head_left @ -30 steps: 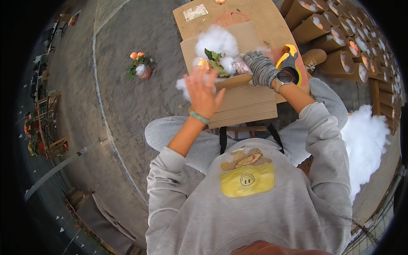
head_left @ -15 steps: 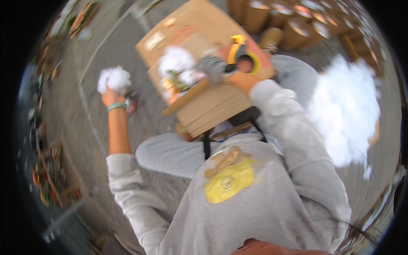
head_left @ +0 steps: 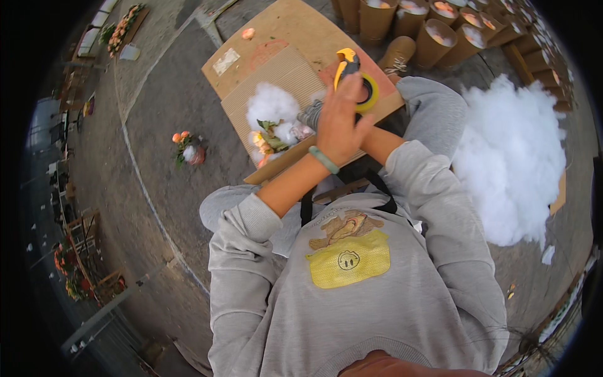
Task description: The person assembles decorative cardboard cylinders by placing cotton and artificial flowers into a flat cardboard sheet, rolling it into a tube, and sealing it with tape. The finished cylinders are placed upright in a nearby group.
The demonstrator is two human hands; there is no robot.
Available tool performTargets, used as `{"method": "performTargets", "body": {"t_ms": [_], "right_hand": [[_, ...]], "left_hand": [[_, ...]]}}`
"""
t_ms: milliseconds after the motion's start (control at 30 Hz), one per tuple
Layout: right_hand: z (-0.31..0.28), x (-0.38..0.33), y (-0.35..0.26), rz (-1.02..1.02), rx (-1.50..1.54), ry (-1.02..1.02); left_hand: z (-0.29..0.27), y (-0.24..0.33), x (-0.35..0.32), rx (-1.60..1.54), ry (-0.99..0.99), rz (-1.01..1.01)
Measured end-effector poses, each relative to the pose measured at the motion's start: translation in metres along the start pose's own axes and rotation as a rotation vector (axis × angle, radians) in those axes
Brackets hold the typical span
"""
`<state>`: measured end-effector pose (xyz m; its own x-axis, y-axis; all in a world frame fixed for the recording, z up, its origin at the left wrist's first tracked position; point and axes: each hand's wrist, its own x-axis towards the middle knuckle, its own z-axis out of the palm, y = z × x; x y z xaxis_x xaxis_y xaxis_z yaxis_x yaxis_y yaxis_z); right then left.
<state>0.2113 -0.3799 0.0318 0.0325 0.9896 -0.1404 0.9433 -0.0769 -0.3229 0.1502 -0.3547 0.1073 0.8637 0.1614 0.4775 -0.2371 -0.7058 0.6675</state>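
My left hand, with a green bangle at the wrist, crosses over my right wrist, its fingers stretched out and thumb apart. My right hand is hidden behind it; its forearm comes from the right, and what it may hold does not show. Just beyond is a tape dispenser with a roll of yellow tape. Left of my hands, white fluffy stuffing and flowers lie on a corrugated cardboard sheet. Something grey touches my left fingers' side.
A large heap of white stuffing lies on the right. Brown cylindrical containers with stuffing and blooms stand at the far right. A small flower bunch sits on the floor at left. Under the sheet lies a wide cardboard board.
My left hand has come from the floor at left across to my right wrist, without the white stuffing it was at. The stack of cardboard sheets before my lap no longer shows.
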Motion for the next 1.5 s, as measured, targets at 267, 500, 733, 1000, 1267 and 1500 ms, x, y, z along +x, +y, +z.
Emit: {"method": "performTargets", "body": {"t_ms": [267,500,733,1000,1267,1500], "right_hand": [[-0.025,-0.001,-0.005,-0.034,-0.024,-0.204],[-0.046,0.010,0.002,0.037,0.111,-0.418],[-0.058,0.107,0.065,0.047,0.019,-0.268],[-0.001,0.029,0.007,0.057,0.071,0.445],[0.023,0.001,-0.009,0.001,0.092,0.589],[0.021,0.011,-0.002,0.029,0.049,0.555]], "left_hand": [[-0.100,-0.090,-0.080,0.467,-0.791,-0.661],[-0.106,-0.111,-0.101,0.161,-0.570,-0.918],[-0.117,-0.212,-0.021,0.694,-0.051,-0.671],[-0.080,-0.219,-0.042,0.343,-0.469,-0.666],[-0.116,-0.179,-0.059,-0.261,-0.367,-0.365],[-0.099,-0.210,-0.032,-0.153,-0.465,-0.885]]}}
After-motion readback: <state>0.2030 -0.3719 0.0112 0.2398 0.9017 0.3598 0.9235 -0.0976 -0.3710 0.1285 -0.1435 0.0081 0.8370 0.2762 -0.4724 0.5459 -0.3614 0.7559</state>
